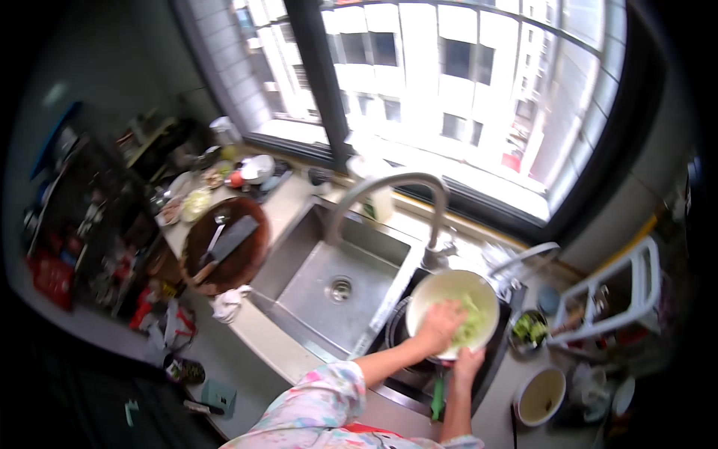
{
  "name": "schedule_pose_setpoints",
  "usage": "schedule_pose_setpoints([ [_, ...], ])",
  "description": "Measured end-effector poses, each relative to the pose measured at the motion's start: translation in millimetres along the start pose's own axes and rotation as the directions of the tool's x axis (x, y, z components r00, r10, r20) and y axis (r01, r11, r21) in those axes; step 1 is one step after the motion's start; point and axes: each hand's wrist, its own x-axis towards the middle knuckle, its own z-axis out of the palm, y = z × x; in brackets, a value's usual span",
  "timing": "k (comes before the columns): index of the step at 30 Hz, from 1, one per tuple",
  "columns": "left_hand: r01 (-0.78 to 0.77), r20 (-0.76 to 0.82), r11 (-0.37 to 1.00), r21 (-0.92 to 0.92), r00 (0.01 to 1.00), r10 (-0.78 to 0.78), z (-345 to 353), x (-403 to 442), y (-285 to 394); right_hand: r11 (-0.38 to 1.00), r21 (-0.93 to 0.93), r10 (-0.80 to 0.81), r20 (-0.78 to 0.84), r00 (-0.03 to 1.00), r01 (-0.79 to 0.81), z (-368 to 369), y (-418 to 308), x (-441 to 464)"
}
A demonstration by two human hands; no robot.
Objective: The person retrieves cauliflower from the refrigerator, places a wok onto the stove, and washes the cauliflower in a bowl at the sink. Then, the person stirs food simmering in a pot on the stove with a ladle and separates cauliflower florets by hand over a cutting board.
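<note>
A cream-coloured bowl (421,293) is tilted above the stove, with light green chopped vegetables (471,318) along its right side. My left hand (441,323) reaches into it, fingers stretched out against the vegetables, slightly blurred. At the near rim, my right hand (467,364) is closed on the bowl's edge. Under the bowl sits a dark pan (396,329), mostly hidden; its green handle (437,396) points towards me.
Left of the stove is a steel sink (299,307) with a curved faucet (396,179). A cleaver (232,239) lies on a round chopping board (250,273). To the right stand a bowl of greens (529,329), a white container (540,396) and a white rack (647,280).
</note>
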Motion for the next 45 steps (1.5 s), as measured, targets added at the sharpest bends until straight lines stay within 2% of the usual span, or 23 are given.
schedule_pose_setpoints([
  [2,-0.168,0.125,0.985,-0.026,0.977,0.170,-0.3,3.8,-11.2,0.998,-0.003,0.063,0.007,0.998,-0.063,-2.1,-15.5,-6.7],
  [5,0.121,0.214,0.948,-0.295,0.975,-0.058,-7.9,18.1,-27.7,0.994,-0.003,0.110,0.037,0.993,-0.110,-6.2,-18.9,-9.6],
  [6,0.170,0.129,0.922,-0.348,0.983,-0.132,1.6,22.9,-37.1,0.991,-0.004,0.134,0.016,0.991,-0.134,-2.8,-20.9,-13.0],
  [8,0.282,0.067,0.857,-0.432,0.957,-0.281,1.2,26.0,-40.4,0.987,-0.021,0.162,0.023,0.986,-0.162,1.2,-25.5,-12.2],
  [10,0.412,0.114,0.815,-0.406,0.908,-0.402,-13.3,21.9,-25.9,0.984,0.043,0.168,0.050,0.984,-0.170,2.7,-23.0,-8.2],
  [13,0.203,-0.200,0.949,-0.243,0.946,-0.254,-11.3,8.3,-28.0,0.986,0.010,0.163,0.073,0.984,-0.165,-5.8,-10.2,3.1],
  [15,0.168,-0.336,0.978,-0.124,0.920,-0.201,-34.9,-1.9,-24.0,0.985,-0.012,0.173,0.070,0.982,-0.173,1.1,-23.1,-8.9],
  [16,0.268,-0.400,0.960,-0.087,0.873,-0.280,-45.6,-8.2,-20.1,0.986,-0.035,0.165,0.057,0.985,-0.163,0.9,-19.7,-7.2],
  [18,0.462,-0.329,0.753,-0.468,0.700,-0.634,-48.9,-21.3,-20.0,0.987,-0.075,0.142,0.032,0.989,-0.139,-5.5,-9.1,3.4],
  [19,0.612,-0.179,0.588,-0.529,0.597,-0.782,-45.0,-29.4,-19.4,0.986,-0.112,0.126,0.057,0.990,-0.119,-6.0,-4.3,8.4],
  [20,0.647,0.136,0.289,-0.706,0.525,-0.840,-44.1,-36.2,-19.8,0.989,-0.123,0.086,0.067,0.994,-0.077,-4.6,1.2,12.8],
  [21,0.652,0.454,-0.057,-0.756,0.459,-0.764,-41.8,-42.5,-21.1,0.990,-0.135,0.044,0.072,0.996,-0.034,-3.1,6.0,16.3],
  [22,0.631,0.719,-0.394,-0.668,0.410,-0.561,-35.4,-46.0,-21.9,0.989,-0.147,-0.001,0.072,0.997,0.011,-3.3,9.7,20.5],
  [26,0.460,0.705,-0.535,-0.709,0.459,-0.540,0.5,-54.2,-23.0,0.980,-0.166,-0.072,0.197,0.978,0.106,5.1,-20.0,12.6],
  [29,0.509,0.676,-0.448,-0.735,0.490,-0.551,12.2,-49.0,-27.6,0.941,-0.272,-0.142,0.230,0.963,0.203,-11.3,-22.5,23.9],
  [31,0.550,0.573,-0.281,-0.786,0.478,-0.666,-24.9,-38.4,-9.5,0.505,-0.672,-0.585,0.194,0.787,0.541,-8.1,-34.4,17.0],
  [32,0.570,0.514,-0.197,-0.798,0.472,-0.716,-43.4,-34.9,-4.8,0.184,-0.806,-0.740,0.262,0.619,0.562,-3.5,-44.0,11.3],
  [33,0.630,0.504,-0.122,-0.767,0.474,-0.722,-49.2,-35.8,-6.9,0.241,-0.769,-0.733,0.254,0.630,0.591,6.6,-57.4,5.6],
  [35,0.647,0.466,-0.066,-0.759,0.470,-0.749,-50.1,-36.8,-9.0,0.787,-0.388,-0.441,0.191,0.877,0.480,15.9,-52.4,27.1],
  [36,0.670,0.456,-0.039,-0.741,0.460,-0.762,-50.4,-37.3,-11.5,0.944,-0.140,-0.262,0.235,0.936,0.299,21.8,-49.5,40.5],
  [39,0.718,0.506,-0.042,-0.695,0.447,-0.738,-53.7,-39.0,-14.6,0.992,0.122,-0.012,0.347,0.938,-0.032,51.5,-61.0,64.2],
  [43,0.610,0.572,-0.224,-0.760,0.464,-0.677,-49.5,-48.2,-18.0,0.976,0.158,0.046,0.510,0.859,-0.147,82.1,-80.5,57.6],
  [45,0.562,0.588,-0.300,-0.771,0.446,-0.674,-55.1,-52.7,-19.7,0.997,0.028,0.048,0.518,0.854,-0.073,83.1,-84.2,52.6],
])
